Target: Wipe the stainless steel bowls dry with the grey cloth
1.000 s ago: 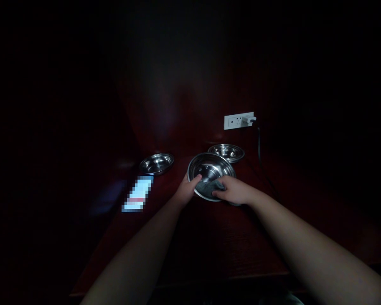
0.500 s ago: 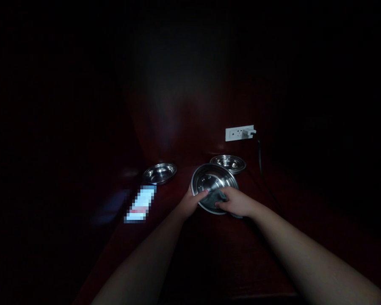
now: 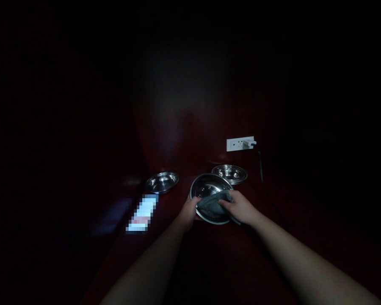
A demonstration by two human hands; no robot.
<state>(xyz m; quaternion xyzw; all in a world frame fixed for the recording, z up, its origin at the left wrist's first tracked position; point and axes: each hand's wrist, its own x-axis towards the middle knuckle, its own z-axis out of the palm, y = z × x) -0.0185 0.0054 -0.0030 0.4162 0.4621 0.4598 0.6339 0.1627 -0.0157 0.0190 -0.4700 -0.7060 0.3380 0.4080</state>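
Note:
A shiny steel bowl (image 3: 206,184) is held tilted toward me above the dark red table. My left hand (image 3: 188,212) grips its left rim, thumb over the edge and the other fingers hidden beneath. My right hand (image 3: 241,206) is closed on a grey-green cloth (image 3: 213,204), which lies across the inside of the bowl near its lower right rim. One end of the cloth hangs out past the rim under my right hand. Behind the held bowl stand stacked steel dishes (image 3: 229,174), partly covered by it. Another shallow steel dish (image 3: 162,182) sits to the left.
A lit phone (image 3: 142,214), its screen blurred out, lies on the left of the table (image 3: 209,262). On the back wall a white socket panel (image 3: 240,144) holds a plug, with a dark cable (image 3: 261,169) running down to the right. The surroundings are very dark.
The whole view has shifted, so everything sits lower in the picture. My right hand has shifted the cloth within the bowl, and more of it shows now. My left hand keeps its hold.

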